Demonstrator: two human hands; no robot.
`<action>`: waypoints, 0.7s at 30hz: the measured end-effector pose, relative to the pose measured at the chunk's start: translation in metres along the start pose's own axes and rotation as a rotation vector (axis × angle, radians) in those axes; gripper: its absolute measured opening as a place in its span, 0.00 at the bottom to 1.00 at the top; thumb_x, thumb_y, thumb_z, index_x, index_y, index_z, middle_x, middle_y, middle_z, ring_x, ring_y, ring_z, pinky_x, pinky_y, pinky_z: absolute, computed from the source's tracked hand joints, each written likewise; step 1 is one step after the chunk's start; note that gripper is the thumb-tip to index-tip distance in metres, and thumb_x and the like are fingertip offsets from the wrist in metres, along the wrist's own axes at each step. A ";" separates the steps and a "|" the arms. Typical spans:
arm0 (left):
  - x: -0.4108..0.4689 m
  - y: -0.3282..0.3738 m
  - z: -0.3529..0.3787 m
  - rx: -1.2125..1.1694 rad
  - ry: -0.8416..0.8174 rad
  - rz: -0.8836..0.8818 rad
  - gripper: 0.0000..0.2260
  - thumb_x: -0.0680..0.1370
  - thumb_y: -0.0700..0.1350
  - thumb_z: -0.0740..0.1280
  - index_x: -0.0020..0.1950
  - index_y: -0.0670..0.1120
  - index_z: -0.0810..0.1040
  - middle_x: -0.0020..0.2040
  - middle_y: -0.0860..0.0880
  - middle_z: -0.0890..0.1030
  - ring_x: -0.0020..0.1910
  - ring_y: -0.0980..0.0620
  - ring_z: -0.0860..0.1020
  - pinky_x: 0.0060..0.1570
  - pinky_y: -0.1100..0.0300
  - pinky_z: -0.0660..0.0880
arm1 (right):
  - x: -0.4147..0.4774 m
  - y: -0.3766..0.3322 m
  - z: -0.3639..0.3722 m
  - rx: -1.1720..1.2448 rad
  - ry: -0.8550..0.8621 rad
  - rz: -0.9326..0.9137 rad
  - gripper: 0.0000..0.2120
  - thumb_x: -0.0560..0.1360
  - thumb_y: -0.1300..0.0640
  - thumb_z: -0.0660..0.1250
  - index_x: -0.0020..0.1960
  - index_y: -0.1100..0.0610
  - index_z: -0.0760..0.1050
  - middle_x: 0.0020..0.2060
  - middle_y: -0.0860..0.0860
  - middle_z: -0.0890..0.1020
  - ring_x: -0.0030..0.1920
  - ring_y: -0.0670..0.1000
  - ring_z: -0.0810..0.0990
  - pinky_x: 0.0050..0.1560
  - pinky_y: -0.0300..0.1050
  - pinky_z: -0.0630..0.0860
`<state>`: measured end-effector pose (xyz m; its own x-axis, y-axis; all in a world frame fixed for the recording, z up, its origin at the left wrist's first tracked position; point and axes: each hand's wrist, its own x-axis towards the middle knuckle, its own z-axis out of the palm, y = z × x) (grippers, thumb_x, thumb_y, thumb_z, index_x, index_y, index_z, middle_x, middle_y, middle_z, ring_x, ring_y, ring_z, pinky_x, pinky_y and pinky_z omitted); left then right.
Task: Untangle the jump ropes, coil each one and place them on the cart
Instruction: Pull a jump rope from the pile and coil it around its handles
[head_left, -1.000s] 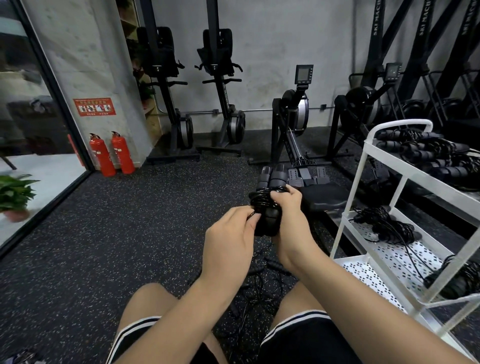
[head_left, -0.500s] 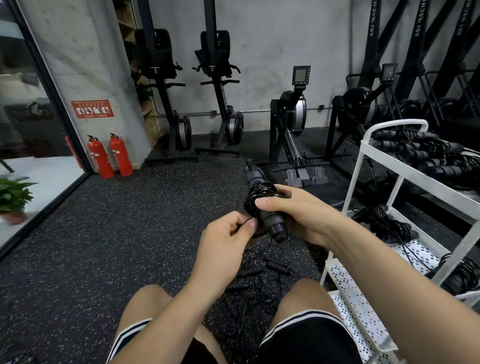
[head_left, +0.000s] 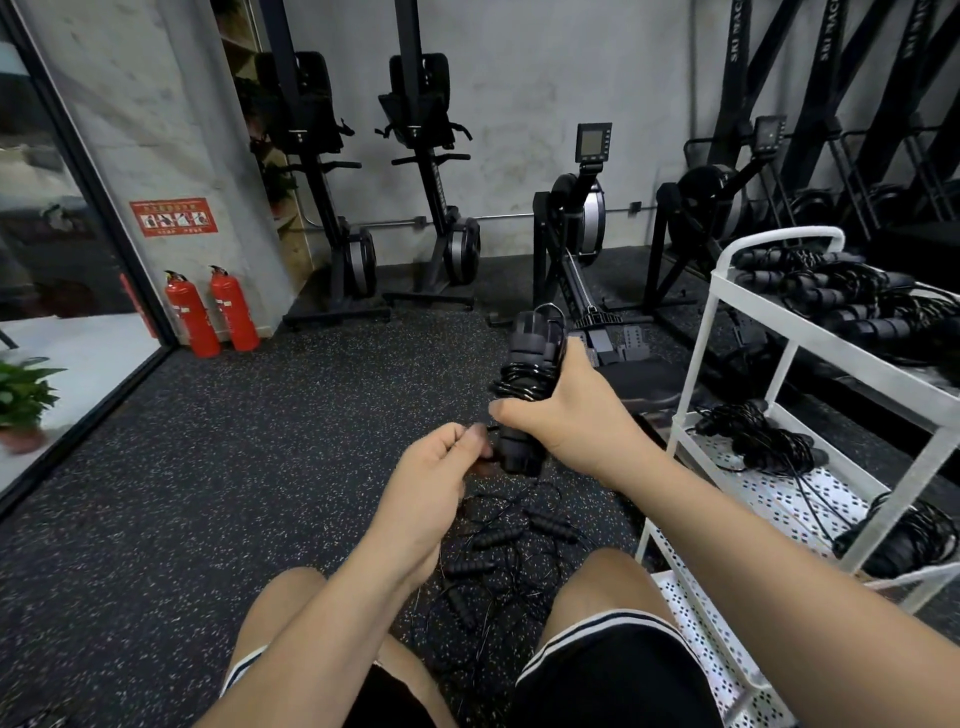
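Now right hand (head_left: 569, 410) grips coiled jump rope (head_left: 527, 382) upright, left hand (head_left: 441, 470) just below pinching its cord end, cart (head_left: 784, 232) at right.

A dark speckled rubber floor (head_left: 249, 467) carries everything. A loose tangle of jump ropes (head_left: 511, 551) lies on it between the person's knees, with foam handles scattered among the cords. Two red fire extinguishers (head_left: 191, 319) stand beside the glass wall, and rowing machines (head_left: 571, 244) stand along the back wall. A white cart (head_left: 695, 358) stands at the right. Its top tier holds coiled jump ropes (head_left: 836, 299) packed side by side. Its perforated middle shelf (head_left: 779, 499) holds a loose rope bundle (head_left: 763, 441) and a second coil (head_left: 904, 540) at the near edge.
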<state>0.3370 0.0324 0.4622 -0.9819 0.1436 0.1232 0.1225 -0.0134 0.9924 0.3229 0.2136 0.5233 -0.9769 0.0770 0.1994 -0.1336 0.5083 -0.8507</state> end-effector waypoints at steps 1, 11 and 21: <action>0.002 0.002 -0.001 -0.067 -0.006 -0.008 0.13 0.88 0.51 0.64 0.51 0.44 0.82 0.46 0.45 0.82 0.44 0.48 0.67 0.44 0.50 0.63 | 0.000 -0.003 0.001 -0.030 0.001 -0.027 0.30 0.69 0.46 0.82 0.59 0.51 0.67 0.49 0.46 0.84 0.47 0.47 0.83 0.47 0.45 0.80; 0.007 0.001 0.002 0.024 -0.109 0.109 0.12 0.80 0.55 0.74 0.53 0.48 0.78 0.46 0.56 0.82 0.47 0.57 0.76 0.54 0.53 0.73 | 0.006 -0.011 0.016 0.004 0.230 -0.059 0.31 0.69 0.44 0.82 0.59 0.51 0.65 0.46 0.44 0.82 0.45 0.41 0.81 0.38 0.40 0.72; 0.015 -0.003 -0.023 0.149 0.025 0.189 0.17 0.72 0.61 0.79 0.44 0.50 0.80 0.36 0.51 0.79 0.39 0.53 0.73 0.43 0.50 0.68 | 0.001 -0.020 0.017 0.063 0.109 -0.085 0.36 0.69 0.41 0.85 0.62 0.51 0.65 0.51 0.43 0.82 0.50 0.39 0.82 0.46 0.40 0.77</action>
<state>0.3186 0.0123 0.4611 -0.9425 0.1276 0.3089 0.3229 0.1089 0.9401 0.3216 0.1887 0.5319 -0.9382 0.1307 0.3203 -0.2282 0.4623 -0.8569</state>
